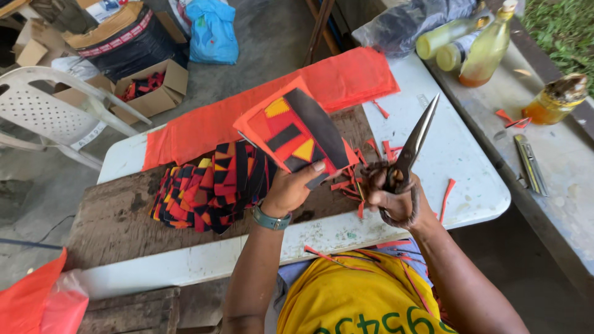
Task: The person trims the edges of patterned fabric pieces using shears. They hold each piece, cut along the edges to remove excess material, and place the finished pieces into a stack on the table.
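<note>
The left hand (289,188) pinches an orange patchwork piece (296,130) with black and yellow shapes, thumb on top, the piece fanning up beyond its fingertips. The right hand (396,198) grips metal scissors (413,141), blades together and pointing upward. A stack of similar pieces (210,185) lies left of the fingers on a rough wooden board (117,222).

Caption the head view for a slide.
Left hand holds a patchwork piece; right hand holds scissors.

Glossy metal scissors (413,143), matt orange cloth patch (297,130), rough worn wooden board (117,219), seemingly smooth plastic table (461,161).
</note>
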